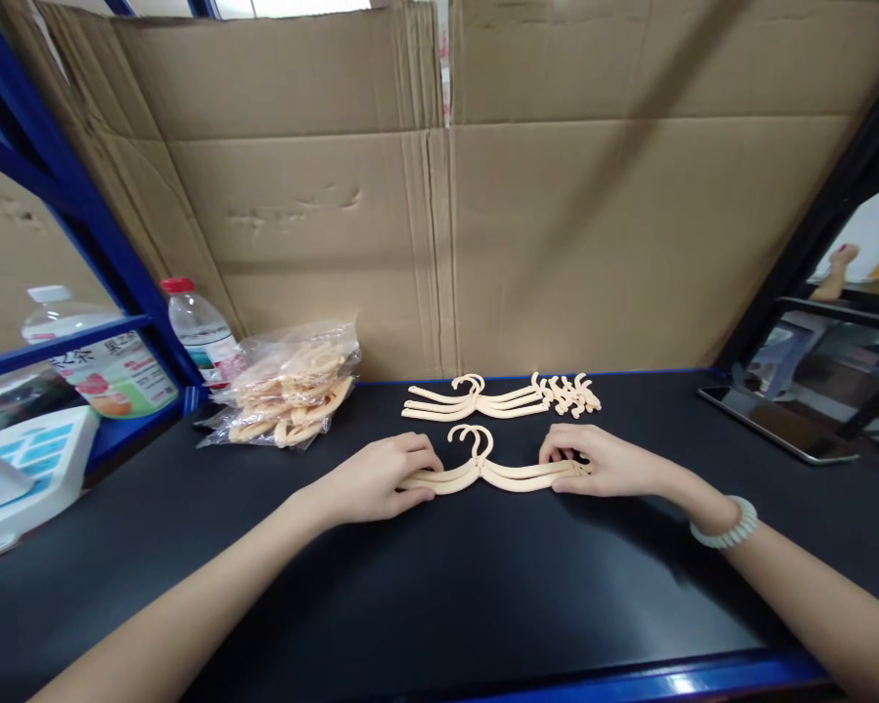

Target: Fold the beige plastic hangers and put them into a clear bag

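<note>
A small stack of cream plastic hangers (483, 471) lies flat on the black desk (483, 586), right in front of the person, hooks pointing away toward the cardboard wall. They look thin and light, with curved shoulders, and at least two hooks show side by side at the middle, so the pieces are not quite nested. The left hand (377, 478) is closed on the left tip of the stack and the right hand (601, 461) pinches the right tip, fingers curled over the ends. I would judge the step to be squaring up the bundle; the next move seems to call for even pressure from both ends so the hooks line up without the slippery pieces sliding apart. Just beyond lies a second group of hangers (502, 396), untouched. To the left sits a clear bag of hangers (289, 386), with a water bottle (201, 332) behind it.
</note>
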`<state>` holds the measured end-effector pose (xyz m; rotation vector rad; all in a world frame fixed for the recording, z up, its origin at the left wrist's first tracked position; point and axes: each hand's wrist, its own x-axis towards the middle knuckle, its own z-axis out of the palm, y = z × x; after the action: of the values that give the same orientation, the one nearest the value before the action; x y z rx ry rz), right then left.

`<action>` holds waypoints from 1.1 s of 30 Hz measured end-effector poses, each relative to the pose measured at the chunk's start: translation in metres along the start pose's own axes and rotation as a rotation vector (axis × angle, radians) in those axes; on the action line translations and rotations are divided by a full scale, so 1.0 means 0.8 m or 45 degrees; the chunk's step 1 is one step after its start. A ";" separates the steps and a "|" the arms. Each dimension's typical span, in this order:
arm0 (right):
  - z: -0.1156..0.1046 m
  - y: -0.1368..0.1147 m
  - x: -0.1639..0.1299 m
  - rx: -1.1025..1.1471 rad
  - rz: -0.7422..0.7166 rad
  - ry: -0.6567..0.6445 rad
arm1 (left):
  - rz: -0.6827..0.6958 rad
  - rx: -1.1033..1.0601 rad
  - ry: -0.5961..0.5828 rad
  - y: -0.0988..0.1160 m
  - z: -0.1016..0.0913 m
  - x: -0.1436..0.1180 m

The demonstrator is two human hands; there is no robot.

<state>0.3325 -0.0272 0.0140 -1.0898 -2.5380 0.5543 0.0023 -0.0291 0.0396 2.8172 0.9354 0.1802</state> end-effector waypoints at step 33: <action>-0.006 0.039 0.001 0.006 0.214 0.533 | -0.286 -0.215 0.693 -0.055 0.043 0.012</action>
<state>0.3533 -0.0054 0.0039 -1.2731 -2.0977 0.3290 -0.0101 0.0072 -0.0019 2.5177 1.2572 0.9786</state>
